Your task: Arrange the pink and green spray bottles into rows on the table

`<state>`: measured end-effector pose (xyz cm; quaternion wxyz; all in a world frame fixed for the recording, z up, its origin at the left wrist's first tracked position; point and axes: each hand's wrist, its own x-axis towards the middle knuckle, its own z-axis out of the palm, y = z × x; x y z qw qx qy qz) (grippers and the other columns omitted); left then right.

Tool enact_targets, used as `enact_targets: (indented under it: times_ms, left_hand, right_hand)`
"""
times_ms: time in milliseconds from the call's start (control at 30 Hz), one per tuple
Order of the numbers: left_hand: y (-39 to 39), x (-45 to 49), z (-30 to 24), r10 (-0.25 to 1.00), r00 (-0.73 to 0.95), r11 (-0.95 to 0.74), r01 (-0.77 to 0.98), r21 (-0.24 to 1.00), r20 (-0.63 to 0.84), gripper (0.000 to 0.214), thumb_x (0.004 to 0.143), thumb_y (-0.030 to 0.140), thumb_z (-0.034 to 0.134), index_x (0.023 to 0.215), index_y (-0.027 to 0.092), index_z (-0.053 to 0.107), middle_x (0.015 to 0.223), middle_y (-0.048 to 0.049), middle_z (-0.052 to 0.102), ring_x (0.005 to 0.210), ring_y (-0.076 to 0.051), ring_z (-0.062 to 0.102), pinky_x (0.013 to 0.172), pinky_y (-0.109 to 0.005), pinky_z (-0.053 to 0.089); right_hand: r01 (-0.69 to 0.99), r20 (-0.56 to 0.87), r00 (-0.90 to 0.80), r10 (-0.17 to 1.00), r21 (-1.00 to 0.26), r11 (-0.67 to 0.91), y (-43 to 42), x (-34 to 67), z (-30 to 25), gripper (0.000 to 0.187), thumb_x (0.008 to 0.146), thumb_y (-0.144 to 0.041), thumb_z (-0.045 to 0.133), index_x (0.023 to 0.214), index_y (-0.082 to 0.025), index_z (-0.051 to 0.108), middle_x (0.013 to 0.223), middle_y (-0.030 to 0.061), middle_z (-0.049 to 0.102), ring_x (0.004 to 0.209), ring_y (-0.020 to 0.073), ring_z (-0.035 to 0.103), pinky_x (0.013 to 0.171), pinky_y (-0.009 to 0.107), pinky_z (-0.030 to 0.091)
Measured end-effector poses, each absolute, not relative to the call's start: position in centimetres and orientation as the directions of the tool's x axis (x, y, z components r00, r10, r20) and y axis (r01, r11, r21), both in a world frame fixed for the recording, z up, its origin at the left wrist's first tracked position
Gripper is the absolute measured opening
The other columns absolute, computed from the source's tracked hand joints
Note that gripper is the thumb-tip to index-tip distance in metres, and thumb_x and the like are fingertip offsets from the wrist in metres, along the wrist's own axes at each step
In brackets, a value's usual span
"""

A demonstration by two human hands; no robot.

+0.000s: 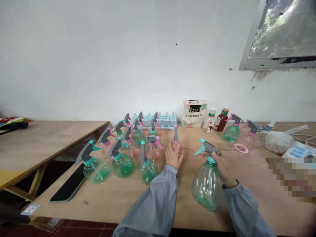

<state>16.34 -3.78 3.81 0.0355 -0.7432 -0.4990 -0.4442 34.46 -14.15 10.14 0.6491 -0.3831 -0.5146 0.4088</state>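
Note:
My left hand [174, 155] is wrapped round a small pink spray bottle [175, 140] with a grey and pink head, and mostly hides its body. In my right hand [223, 168] is a clear green spray bottle [207, 187] with a turquoise collar and nozzle. That hand grips it from behind near the neck, partly hidden by the head, and the bottle leans slightly. Left of my hands stand several green and pink spray bottles, among them a green spray bottle [147, 171] and a pink spray bottle [154, 152].
A black phone [69, 184] lies at the table's left edge. Behind are a pale blue rack [169, 121], a paper bag [193, 115] and two drink bottles, one a dark red bottle [221, 121]. Two more spray bottles and a plastic bag [278, 142] are at right.

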Motion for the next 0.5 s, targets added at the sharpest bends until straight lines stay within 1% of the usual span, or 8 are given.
enact_targets:
  times_ms: [33, 100, 200, 233, 300, 367, 400, 500]
  left_hand:
    - [-3.7, 16.3, 3.7, 0.703, 0.105, -0.502, 0.774, 0.386, 0.703, 0.046, 0.088, 0.033, 0.060, 0.134, 0.027, 0.059, 0.149, -0.0141, 0.037, 0.132, -0.031, 0.046, 0.102, -0.045, 0.046]
    - [-3.7, 16.4, 3.6, 0.692, 0.103, -0.507, 0.774, 0.380, 0.715, 0.045, 0.087, 0.033, 0.061, 0.132, 0.027, 0.060, 0.149, -0.0143, 0.036, 0.132, -0.031, 0.046, 0.102, -0.045, 0.046]
    - [-3.6, 16.4, 3.6, 0.681, 0.107, -0.517, 0.770, 0.373, 0.724, 0.045, 0.087, 0.032, 0.062, 0.131, 0.027, 0.061, 0.149, -0.0148, 0.037, 0.131, -0.031, 0.047, 0.101, -0.045, 0.047]
    - [-3.6, 16.4, 3.6, 0.679, 0.110, -0.521, 0.769, 0.371, 0.726, 0.045, 0.087, 0.032, 0.062, 0.131, 0.027, 0.061, 0.148, -0.0149, 0.037, 0.130, -0.031, 0.048, 0.100, -0.045, 0.047]
    - [-3.6, 16.3, 3.7, 0.675, 0.111, -0.525, 0.766, 0.370, 0.730, 0.045, 0.087, 0.032, 0.062, 0.131, 0.027, 0.061, 0.147, -0.0150, 0.038, 0.129, -0.031, 0.049, 0.100, -0.045, 0.047]
    - [-3.6, 16.3, 3.7, 0.673, 0.109, -0.527, 0.764, 0.372, 0.731, 0.045, 0.087, 0.031, 0.062, 0.131, 0.026, 0.061, 0.147, -0.0152, 0.039, 0.129, -0.031, 0.049, 0.100, -0.046, 0.047]
    - [-3.6, 16.3, 3.8, 0.673, 0.111, -0.529, 0.763, 0.372, 0.731, 0.045, 0.087, 0.031, 0.062, 0.132, 0.026, 0.061, 0.146, -0.0152, 0.039, 0.129, -0.031, 0.049, 0.101, -0.046, 0.047]
    - [-3.6, 16.2, 3.7, 0.674, 0.119, -0.534, 0.760, 0.369, 0.729, 0.046, 0.087, 0.032, 0.061, 0.132, 0.026, 0.060, 0.147, -0.0154, 0.039, 0.130, -0.032, 0.048, 0.100, -0.046, 0.047]
  right_hand:
    - [-0.104, 0.344, 0.207, 0.916, -0.923, 0.370, -14.5, 35.8, 10.1, 0.040, 0.082, -0.063, 0.062, 0.091, -0.025, 0.069, 0.080, 0.0050, 0.073, 0.088, 0.0256, 0.069, 0.090, 0.042, 0.053]
    - [-0.041, 0.315, 0.385, 0.867, -0.933, 0.357, -15.2, 39.1, 10.1, 0.043, 0.073, -0.064, 0.071, 0.093, -0.026, 0.068, 0.079, 0.0018, 0.072, 0.077, 0.0221, 0.069, 0.080, 0.038, 0.056]
    - [0.033, 0.331, 0.604, 0.725, -0.919, 0.392, -16.3, 44.6, 10.3, 0.053, 0.058, -0.063, 0.083, 0.092, -0.026, 0.068, 0.079, -0.0004, 0.070, 0.067, 0.0173, 0.065, 0.069, 0.033, 0.055]
    - [0.068, 0.368, 0.654, 0.661, -0.899, 0.433, -16.6, 46.4, 10.4, 0.053, 0.055, -0.059, 0.086, 0.091, -0.025, 0.067, 0.080, -0.0005, 0.069, 0.067, 0.0157, 0.064, 0.069, 0.032, 0.054]
    - [0.171, 0.439, 0.774, 0.456, -0.839, 0.517, -17.2, 49.8, 10.4, 0.054, 0.048, -0.054, 0.090, 0.086, -0.024, 0.065, 0.081, -0.0003, 0.067, 0.065, 0.0133, 0.061, 0.072, 0.031, 0.053]
    - [0.259, 0.459, 0.844, 0.278, -0.802, 0.538, -17.5, 52.7, 10.2, 0.060, 0.042, -0.054, 0.091, 0.085, -0.024, 0.064, 0.083, 0.0018, 0.067, 0.067, 0.0141, 0.061, 0.077, 0.035, 0.052]
    - [0.290, 0.461, 0.858, 0.228, -0.800, 0.525, -17.5, 54.0, 9.9, 0.062, 0.039, -0.055, 0.091, 0.086, -0.024, 0.064, 0.084, 0.0033, 0.068, 0.068, 0.0153, 0.061, 0.080, 0.037, 0.052]
    - [0.379, 0.490, 0.858, 0.158, -0.809, 0.450, -16.9, 57.3, 9.1, 0.063, 0.039, -0.058, 0.089, 0.085, -0.023, 0.065, 0.084, 0.0079, 0.070, 0.069, 0.0198, 0.065, 0.083, 0.046, 0.052]
